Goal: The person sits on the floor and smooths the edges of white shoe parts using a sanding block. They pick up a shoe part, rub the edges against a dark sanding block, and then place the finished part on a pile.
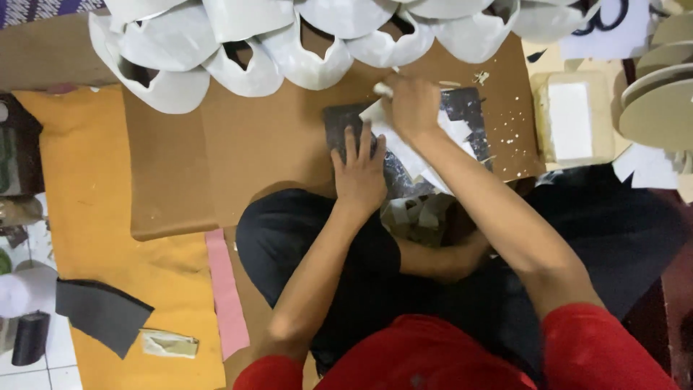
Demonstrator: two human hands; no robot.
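Observation:
My left hand (359,170) lies flat, fingers spread, pressing a white sheet piece (419,155) onto a dark stained slab (469,108) on the brown board (238,144). My right hand (411,107) is closed around a small pale tool (382,89), its tip at the far edge of the white piece. Crumpled pale scraps (419,217) sit in my lap below the slab.
A row of several white shoe uppers (303,43) lines the far edge of the board. A shallow tray of white paste (570,119) stands right of the slab, with stacked round beige soles (660,94) beyond. On the orange mat (79,166) lie a dark grey piece (101,310) and a pink strip (225,289).

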